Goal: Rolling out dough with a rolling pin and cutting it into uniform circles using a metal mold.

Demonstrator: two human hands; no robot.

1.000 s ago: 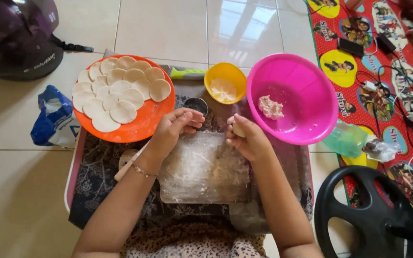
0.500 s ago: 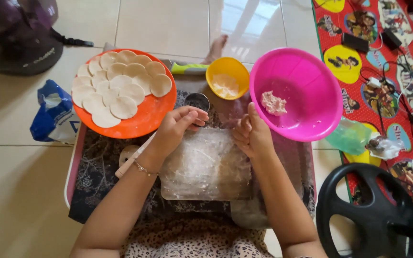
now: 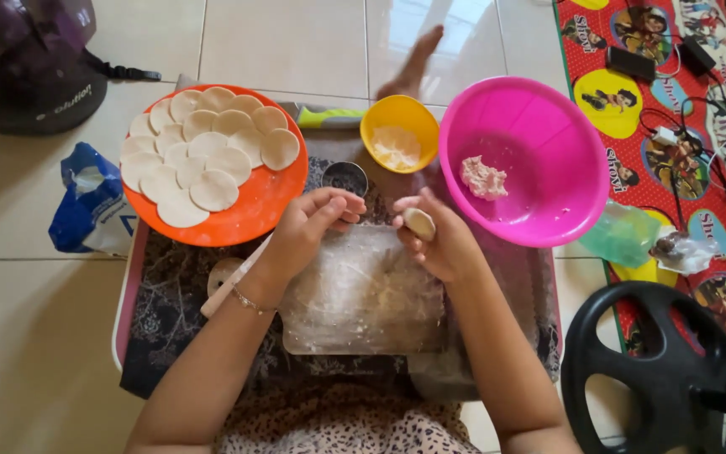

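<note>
My right hand (image 3: 437,240) holds a small pale dough piece (image 3: 419,223) between its fingertips, just left of the pink bowl (image 3: 548,126). My left hand (image 3: 313,227) is curled loosely beside it, fingers bent, holding nothing that I can see. Both hands hover over a floury clear plastic sheet (image 3: 363,298) on a patterned cloth. An orange plate (image 3: 266,197) with several round flat dough discs (image 3: 203,155) sits to the left. A lump of filling (image 3: 482,176) lies in the pink bowl.
A yellow bowl (image 3: 399,130) with flour stands behind the hands, with a small dark cup (image 3: 344,178) beside it. A wooden stick (image 3: 233,282) lies under my left wrist. A blue bag (image 3: 86,202), a black wheel (image 3: 657,378), and a red mat (image 3: 674,101) with cables surround the board.
My right hand has turned so the dough piece shows at its fingertips. The hands have drawn slightly apart and the view has shifted a little.
</note>
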